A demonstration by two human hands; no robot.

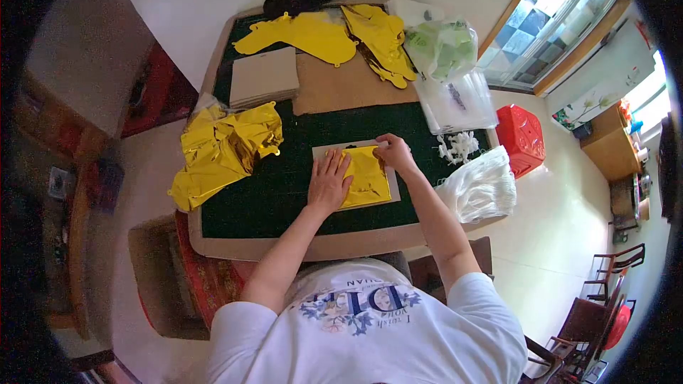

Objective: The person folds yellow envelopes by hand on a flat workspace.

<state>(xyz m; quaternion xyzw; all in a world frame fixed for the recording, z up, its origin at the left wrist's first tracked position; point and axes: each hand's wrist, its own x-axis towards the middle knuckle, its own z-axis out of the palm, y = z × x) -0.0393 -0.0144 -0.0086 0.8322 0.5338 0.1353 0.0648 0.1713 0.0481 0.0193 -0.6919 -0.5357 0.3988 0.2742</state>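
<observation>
A folded gold foil balloon [368, 183] lies flat on a grey card [395, 190] near the front middle of the table. Across its left side rests my left hand [329, 179], palm down with the fingers stretched out. My right hand [395, 153] is at the top right corner of the foil, its fingers curled in and pinching the edge there. The fingertips are partly hidden, so how much of the card they also touch cannot be made out. To the left, crumpled gold foil balloons [228, 146] lie in a loose heap.
At the back are flat gold foil balloons [306, 37], a stack of grey cards [263, 78] and a black item [302, 3]. Clear plastic bags [455, 105], a green-printed bag [445, 50] and a bundle of white string [480, 188] line the right side. Beyond stands a red stool [519, 141].
</observation>
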